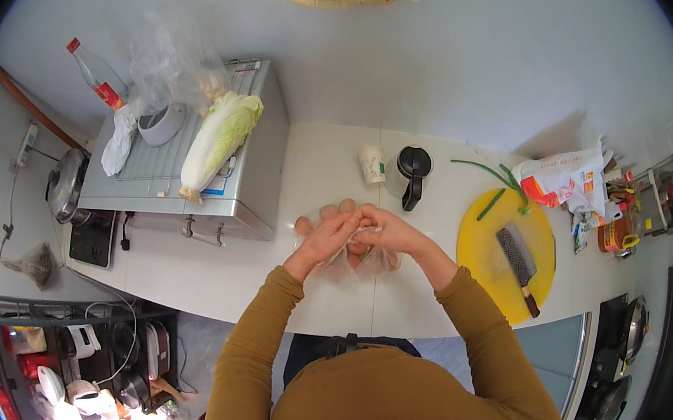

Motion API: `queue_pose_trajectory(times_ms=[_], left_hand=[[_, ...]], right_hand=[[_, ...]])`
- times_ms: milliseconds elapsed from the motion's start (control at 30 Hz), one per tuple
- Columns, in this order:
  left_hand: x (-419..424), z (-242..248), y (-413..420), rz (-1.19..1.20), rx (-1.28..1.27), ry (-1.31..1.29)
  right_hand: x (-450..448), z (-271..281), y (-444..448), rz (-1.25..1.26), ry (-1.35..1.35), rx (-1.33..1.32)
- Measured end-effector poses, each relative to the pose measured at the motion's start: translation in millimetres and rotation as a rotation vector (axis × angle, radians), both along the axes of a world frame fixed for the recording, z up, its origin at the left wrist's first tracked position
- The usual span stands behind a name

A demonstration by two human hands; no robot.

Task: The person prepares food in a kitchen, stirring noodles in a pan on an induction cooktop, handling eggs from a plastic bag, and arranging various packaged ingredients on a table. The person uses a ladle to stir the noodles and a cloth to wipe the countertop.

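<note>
A clear plastic bag [380,265] full of brown eggs [328,212] rests on the white countertop in front of me. My left hand [333,235] reaches over the bag from the left, its fingers gathered on the plastic. From the other side, my right hand [393,230] pinches the bunched plastic, and the fingertips of both hands meet above the eggs. The bag's opening is partly hidden under my fingers. Just beyond the hands stand a paper cup [372,165] and a glass jug with a black lid [414,162].
On the right, a cleaver [517,261] lies on a yellow cutting board [479,262], with green scallion pieces [490,205] at its far edge. Seasoning bottles [616,236] and a white bag [566,180] stand beyond. At left, a napa cabbage [220,142] tops a metal cabinet [264,174].
</note>
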State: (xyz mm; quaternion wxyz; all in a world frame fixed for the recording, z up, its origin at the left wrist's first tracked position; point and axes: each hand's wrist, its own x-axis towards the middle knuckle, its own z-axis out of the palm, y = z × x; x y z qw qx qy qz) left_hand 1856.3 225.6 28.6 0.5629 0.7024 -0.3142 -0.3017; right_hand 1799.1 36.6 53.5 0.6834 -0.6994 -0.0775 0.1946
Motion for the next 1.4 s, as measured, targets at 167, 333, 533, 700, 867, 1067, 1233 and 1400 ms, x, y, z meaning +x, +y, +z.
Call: queue_pose_trajectory(times_ms=[167, 333, 533, 700, 867, 1067, 1233, 1400], left_hand=[[7.4, 44.9, -2.8, 0.137, 0.184, 0.251], [7.0, 30.6, -4.1, 0.149, 0.033, 0.257], [19.7, -41.8, 6.2, 0.217, 0.050, 0.088], [17.2, -9.1, -4.3, 0.385, 0.265, -0.543], [20.6, -26.8, 14.3, 0.503, 0.605, -0.780], [13.5, -46.3, 23.2, 0.600, 0.586, -0.481], [7.7, 7.6, 14.5, 0.537, 0.347, -0.370], [-1.9, -4.9, 18.3, 0.465, -0.062, -0.615]], right_hand=[[-3.4, 5.8, 14.4, -0.138, -0.521, -0.789], [-2.5, -0.7, 21.9, -0.322, -0.842, -0.839], [5.8, -9.8, 19.5, -0.371, -0.981, -0.986], [-2.9, -4.0, 12.3, -0.455, -1.034, -0.889], [-47.1, -30.6, -8.4, -0.399, -0.732, -1.045], [-82.7, -66.3, -28.0, -0.236, -0.264, -1.176], [-45.5, -47.0, -1.0, -0.322, -0.434, -0.942], [-12.1, -51.4, 23.8, -0.011, -0.408, -1.164]])
